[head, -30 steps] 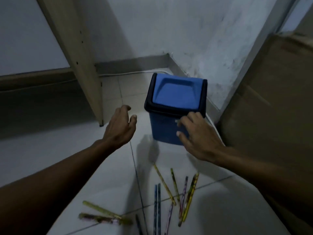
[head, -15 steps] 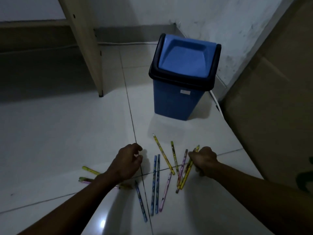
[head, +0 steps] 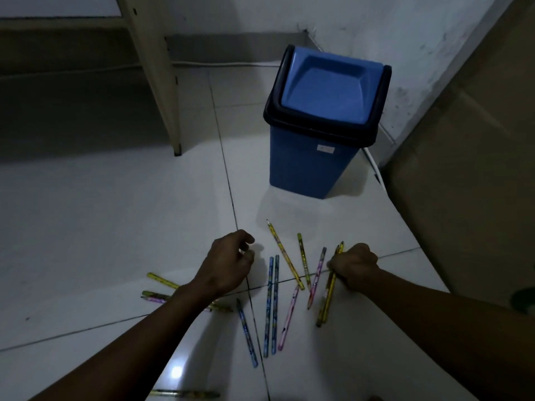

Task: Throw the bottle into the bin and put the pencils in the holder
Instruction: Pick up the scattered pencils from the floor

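Several coloured pencils [head: 273,302] lie scattered on the white tiled floor in front of me. My right hand [head: 354,264] is closed around two yellow pencils [head: 328,296] at the right of the scatter. My left hand [head: 228,263] hovers just left of the pencils, fingers curled and holding nothing. A blue bin [head: 321,125] with a black rim and a shut swing lid stands upright beyond the pencils. No bottle and no holder are in view.
A wooden furniture leg [head: 162,91] stands at the back left. A large cardboard box [head: 474,157] fills the right side, close to the bin. A white cable [head: 375,169] runs along the wall behind the bin. More pencils [head: 162,287] lie under my left forearm.
Both hands dropped from the bin down to the pencils. My right hand closed on the yellow pencils. Over the last half second the hands barely moved.
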### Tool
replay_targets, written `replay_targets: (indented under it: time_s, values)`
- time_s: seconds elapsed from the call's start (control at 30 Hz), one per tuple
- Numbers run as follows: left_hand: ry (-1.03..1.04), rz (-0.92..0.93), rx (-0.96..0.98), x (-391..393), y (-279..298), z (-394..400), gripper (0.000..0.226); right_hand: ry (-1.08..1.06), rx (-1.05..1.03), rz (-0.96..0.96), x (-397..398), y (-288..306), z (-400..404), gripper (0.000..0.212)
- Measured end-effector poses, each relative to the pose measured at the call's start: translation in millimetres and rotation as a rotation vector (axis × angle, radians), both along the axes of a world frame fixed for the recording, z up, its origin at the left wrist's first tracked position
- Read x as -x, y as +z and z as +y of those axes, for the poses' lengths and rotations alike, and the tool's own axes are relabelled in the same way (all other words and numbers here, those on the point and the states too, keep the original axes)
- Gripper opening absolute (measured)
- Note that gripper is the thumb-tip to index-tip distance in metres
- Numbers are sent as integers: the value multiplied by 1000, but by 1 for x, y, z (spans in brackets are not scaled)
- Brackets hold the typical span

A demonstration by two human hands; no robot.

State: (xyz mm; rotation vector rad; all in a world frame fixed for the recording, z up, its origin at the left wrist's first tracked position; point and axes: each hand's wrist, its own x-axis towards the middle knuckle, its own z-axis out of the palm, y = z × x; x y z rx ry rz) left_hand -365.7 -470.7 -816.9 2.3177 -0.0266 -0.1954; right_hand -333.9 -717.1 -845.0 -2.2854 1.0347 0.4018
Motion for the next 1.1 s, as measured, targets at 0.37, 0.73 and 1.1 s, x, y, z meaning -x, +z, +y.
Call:
replay_targets:
  time_s: [0.37,0.73,1.1]
  values:
    - [-26,48,21,2,1,-19,23,-58,-109,3,9,5,-14,40]
    - [-183,683,436,4,8,-85,18,-112,-986,12,34,23,20,13]
    - [369,547,520,-13,-12,-60,23,356,56,-73,27,5,28,55]
